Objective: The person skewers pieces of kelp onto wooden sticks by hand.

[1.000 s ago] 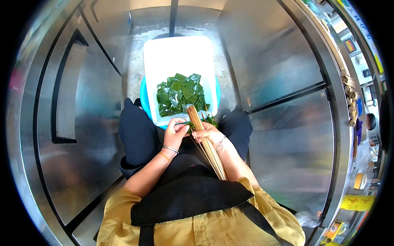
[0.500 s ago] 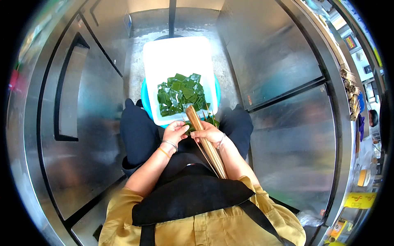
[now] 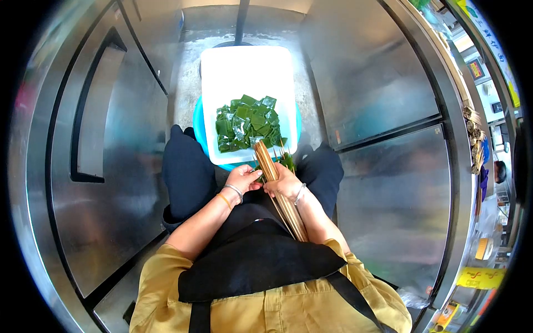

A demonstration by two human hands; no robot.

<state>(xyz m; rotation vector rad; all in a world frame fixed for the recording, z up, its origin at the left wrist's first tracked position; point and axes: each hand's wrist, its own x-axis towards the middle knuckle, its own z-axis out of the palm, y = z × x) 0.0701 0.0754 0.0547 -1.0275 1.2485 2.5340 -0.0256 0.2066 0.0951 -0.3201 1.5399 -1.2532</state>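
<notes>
My right hand [image 3: 284, 182] is closed around a thick bundle of bamboo skewers [image 3: 291, 213], which slants down toward my apron. Thin skewer tips and dark green kelp pieces [image 3: 287, 161] stick out beyond its fingers. My left hand [image 3: 243, 178] pinches at the left side of the bundle, with a bit of green kelp showing at its fingertips; the skewer there is mostly hidden. Just beyond both hands, a pile of glossy kelp squares [image 3: 248, 123] lies in the near half of a white tub [image 3: 247, 69].
Under the white tub is a turquoise basin [image 3: 199, 125], between my knees. Steel cabinet doors [image 3: 127, 183] rise close on the left, and more steel doors [image 3: 394, 194] on the right. Skewer bundles [image 3: 475, 139] lie on the counter at far right.
The view has shifted slightly, so the tub appears a little higher and to the right. My left hand stays beside the bundle, its fingers slightly moved; my right hand keeps its hold.
</notes>
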